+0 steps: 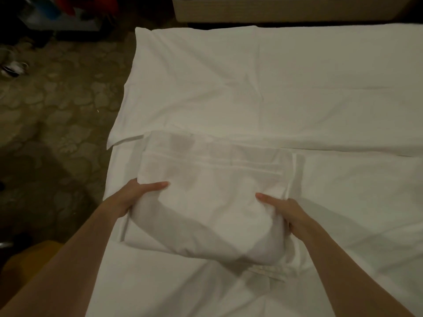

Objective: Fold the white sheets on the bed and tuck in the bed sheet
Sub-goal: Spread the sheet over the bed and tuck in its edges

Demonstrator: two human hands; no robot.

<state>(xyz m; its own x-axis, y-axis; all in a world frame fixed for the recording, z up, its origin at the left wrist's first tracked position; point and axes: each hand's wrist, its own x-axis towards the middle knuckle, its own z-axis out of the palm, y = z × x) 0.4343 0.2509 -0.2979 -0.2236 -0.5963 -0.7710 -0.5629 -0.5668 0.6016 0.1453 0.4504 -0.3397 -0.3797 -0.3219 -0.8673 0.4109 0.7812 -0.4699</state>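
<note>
Near the bed's left edge, a folded white sheet [206, 202] lies gripped at both sides.

The left hand [139, 193] and right hand [283, 211] each pinch a side, thumb on top, fingers hidden underneath. Over the bed sheet [343, 202], the corners probably want squaring and both sides lifting evenly, so layers stay aligned. Patterned carpet [57, 106] lies beside.
</note>
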